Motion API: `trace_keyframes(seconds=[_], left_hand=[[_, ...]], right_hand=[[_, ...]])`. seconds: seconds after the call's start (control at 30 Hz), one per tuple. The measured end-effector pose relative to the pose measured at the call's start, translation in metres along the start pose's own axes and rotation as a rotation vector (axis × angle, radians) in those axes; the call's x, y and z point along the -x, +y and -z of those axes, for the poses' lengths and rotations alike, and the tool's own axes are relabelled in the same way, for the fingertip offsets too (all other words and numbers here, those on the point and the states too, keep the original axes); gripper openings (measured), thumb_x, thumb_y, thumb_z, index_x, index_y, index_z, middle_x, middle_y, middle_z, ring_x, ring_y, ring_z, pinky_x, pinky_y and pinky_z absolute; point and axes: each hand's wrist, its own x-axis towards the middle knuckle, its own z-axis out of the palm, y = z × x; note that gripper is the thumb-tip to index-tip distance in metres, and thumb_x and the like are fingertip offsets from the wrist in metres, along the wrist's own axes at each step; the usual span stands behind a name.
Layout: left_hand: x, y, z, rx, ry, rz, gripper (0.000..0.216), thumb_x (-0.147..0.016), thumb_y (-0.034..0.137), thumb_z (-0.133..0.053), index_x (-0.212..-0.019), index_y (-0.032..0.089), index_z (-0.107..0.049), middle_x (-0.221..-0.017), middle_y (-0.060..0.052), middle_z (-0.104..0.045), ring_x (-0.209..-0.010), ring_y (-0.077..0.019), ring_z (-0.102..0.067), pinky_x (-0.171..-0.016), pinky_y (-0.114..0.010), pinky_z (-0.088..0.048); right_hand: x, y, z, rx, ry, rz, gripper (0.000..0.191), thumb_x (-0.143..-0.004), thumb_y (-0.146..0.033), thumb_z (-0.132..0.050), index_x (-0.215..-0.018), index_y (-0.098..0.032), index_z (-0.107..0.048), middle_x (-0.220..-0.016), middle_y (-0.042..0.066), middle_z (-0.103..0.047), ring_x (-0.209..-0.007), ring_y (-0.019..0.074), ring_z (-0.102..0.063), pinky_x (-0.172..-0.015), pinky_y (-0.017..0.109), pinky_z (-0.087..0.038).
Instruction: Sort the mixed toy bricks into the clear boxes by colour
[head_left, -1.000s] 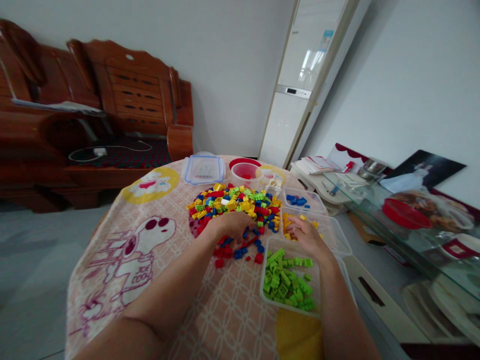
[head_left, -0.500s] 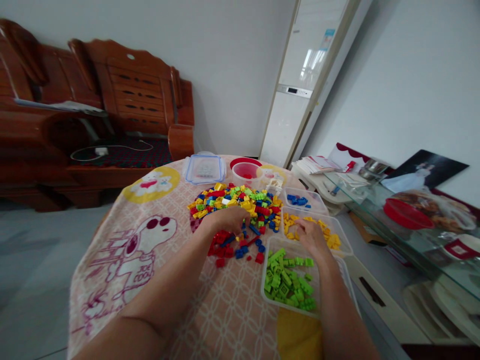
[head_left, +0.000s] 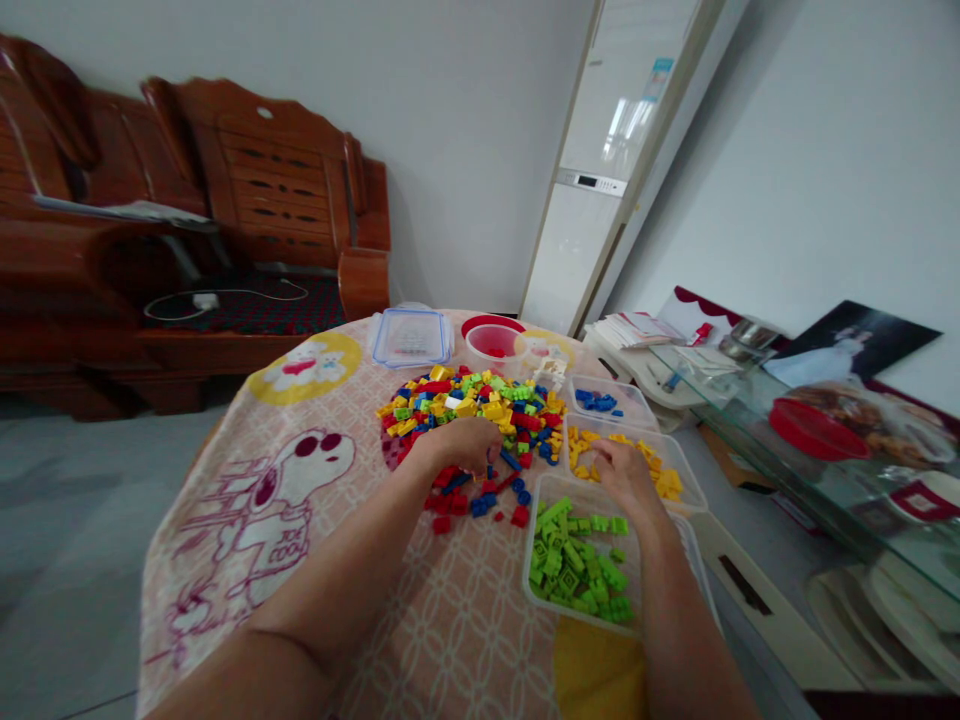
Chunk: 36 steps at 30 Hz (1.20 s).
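A heap of mixed coloured bricks (head_left: 480,400) lies in the middle of the round table (head_left: 300,500). My left hand (head_left: 463,443) rests on its near edge, fingers curled down among the bricks; what they pinch is hidden. A scatter of red and blue bricks (head_left: 480,497) lies just below that hand. My right hand (head_left: 624,472) hangs over the near rim of the clear tub of yellow bricks (head_left: 660,475), fingers bent. In front of it stands a clear tub of green bricks (head_left: 581,565). A tub with blue bricks (head_left: 604,402) is farther back.
A clear lid (head_left: 411,337) and a red-rimmed bowl (head_left: 491,342) stand at the table's far edge. A wooden sofa (head_left: 187,230) is at the left, a tall white air conditioner (head_left: 600,170) behind, and a glass table (head_left: 817,440) with dishes at the right.
My right hand has drawn back a little from inside the yellow tub to its near rim. My left hand has shifted slightly on the heap's edge.
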Motion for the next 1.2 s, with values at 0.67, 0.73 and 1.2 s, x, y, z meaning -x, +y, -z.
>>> trace_keyframes(seconds=[0.67,0.73,1.2], left_hand=[[-0.047,0.055,-0.042,1.122,0.539,-0.360,0.049,-0.078,0.013,-0.062,-0.126,0.015,-0.062,-0.125,-0.014,-0.067,-0.102,-0.0203,-0.070,-0.083,-0.029,-0.056],[-0.046,0.047,-0.038,1.073,0.539,-0.348,0.043,-0.078,0.014,-0.062,-0.121,0.014,-0.065,-0.120,-0.012,-0.070,-0.101,-0.0200,-0.070,-0.086,-0.030,-0.056],[-0.034,0.028,-0.027,0.248,0.425,-0.020,0.023,-0.074,0.013,-0.061,-0.089,0.019,-0.077,-0.087,-0.004,-0.076,-0.082,-0.0186,-0.068,-0.075,-0.025,-0.050]], right_hand=[[-0.001,0.001,-0.002,0.082,0.052,-0.012,0.031,-0.088,-0.017,-0.047,-0.098,-0.017,-0.076,-0.098,0.010,-0.076,-0.096,0.0229,-0.069,-0.086,0.030,-0.046],[-0.001,0.000,0.000,0.089,0.046,-0.029,0.032,-0.089,-0.017,-0.047,-0.099,-0.017,-0.077,-0.100,0.011,-0.076,-0.097,0.0235,-0.069,-0.086,0.030,-0.047],[0.000,-0.003,0.004,0.119,0.049,-0.059,0.034,-0.090,-0.020,-0.046,-0.104,-0.017,-0.077,-0.102,0.010,-0.077,-0.095,0.0232,-0.070,-0.085,0.031,-0.048]])
